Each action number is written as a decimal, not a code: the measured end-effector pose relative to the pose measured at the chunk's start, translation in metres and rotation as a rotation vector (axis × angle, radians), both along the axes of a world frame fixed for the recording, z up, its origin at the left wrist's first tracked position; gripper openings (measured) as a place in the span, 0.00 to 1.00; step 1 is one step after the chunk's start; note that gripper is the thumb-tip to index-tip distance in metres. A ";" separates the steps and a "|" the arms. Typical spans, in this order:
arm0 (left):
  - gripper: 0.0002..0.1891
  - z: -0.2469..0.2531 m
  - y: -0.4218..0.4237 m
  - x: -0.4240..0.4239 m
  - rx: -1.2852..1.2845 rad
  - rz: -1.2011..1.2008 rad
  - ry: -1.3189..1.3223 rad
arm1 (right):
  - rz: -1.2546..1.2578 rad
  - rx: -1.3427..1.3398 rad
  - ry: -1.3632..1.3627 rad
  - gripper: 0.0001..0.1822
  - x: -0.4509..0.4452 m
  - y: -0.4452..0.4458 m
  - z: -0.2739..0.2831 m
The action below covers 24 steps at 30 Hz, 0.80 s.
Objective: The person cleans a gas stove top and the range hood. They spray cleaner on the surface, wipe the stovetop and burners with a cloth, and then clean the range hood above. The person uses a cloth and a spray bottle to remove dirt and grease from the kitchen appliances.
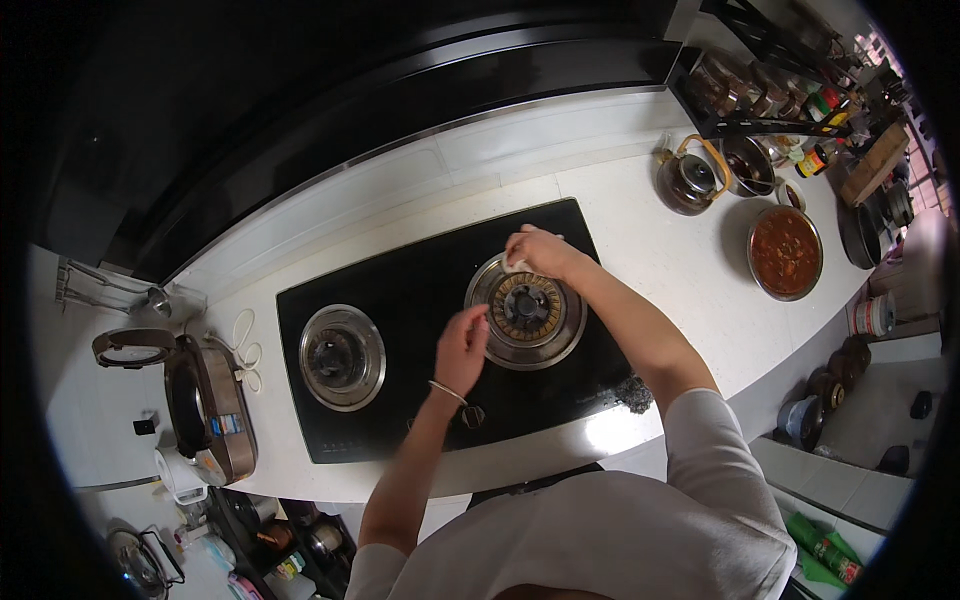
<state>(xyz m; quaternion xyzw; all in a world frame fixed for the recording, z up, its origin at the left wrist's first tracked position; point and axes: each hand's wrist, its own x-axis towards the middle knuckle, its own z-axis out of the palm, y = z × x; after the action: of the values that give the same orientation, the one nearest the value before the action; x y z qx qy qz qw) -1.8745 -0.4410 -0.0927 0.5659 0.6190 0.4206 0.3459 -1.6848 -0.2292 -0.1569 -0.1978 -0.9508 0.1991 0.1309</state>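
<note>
My right hand is closed on a whitish cloth at the far rim of the right gas burner. The burner's round metal drip pan surrounds a ribbed ring and a dark burner head. My left hand, with a bracelet at the wrist, is beside the pan's left edge. Its fingers are bent, and whether they touch the metal is unclear. Both burners sit in a black glass cooktop. A steel-wool scrubber lies at its near right corner, under my right forearm.
Left of my left hand is the second burner. An open rice cooker stands at the counter's left end. On the right are a glass teapot, a metal pot and a bowl of red stew. A dark range hood overhangs the back.
</note>
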 end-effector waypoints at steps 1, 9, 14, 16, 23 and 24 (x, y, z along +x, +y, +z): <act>0.13 -0.004 0.008 -0.010 0.006 0.037 -0.002 | 0.107 -0.057 0.006 0.10 -0.018 0.008 -0.007; 0.13 -0.051 0.053 -0.058 -0.136 0.107 0.218 | -0.026 -0.212 -0.223 0.06 -0.096 -0.029 -0.007; 0.10 -0.038 0.061 -0.052 -0.163 0.065 0.241 | -0.121 -0.185 -0.216 0.05 -0.043 0.012 -0.006; 0.09 -0.036 0.061 -0.051 -0.198 0.076 0.259 | -0.217 -0.142 -0.104 0.05 -0.036 0.003 -0.008; 0.19 -0.055 0.040 -0.050 -0.187 -0.050 0.295 | -0.212 -0.257 -0.454 0.05 -0.116 -0.072 0.014; 0.27 -0.053 0.032 -0.043 -0.297 -0.042 0.134 | -0.177 -0.238 -0.402 0.06 -0.112 -0.072 0.012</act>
<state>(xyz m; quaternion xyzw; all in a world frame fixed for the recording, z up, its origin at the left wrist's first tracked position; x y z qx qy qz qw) -1.9171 -0.4085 -0.1452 0.5482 0.6840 0.2785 0.3926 -1.7964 -0.3007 -0.1449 -0.3301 -0.9066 0.2540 -0.0679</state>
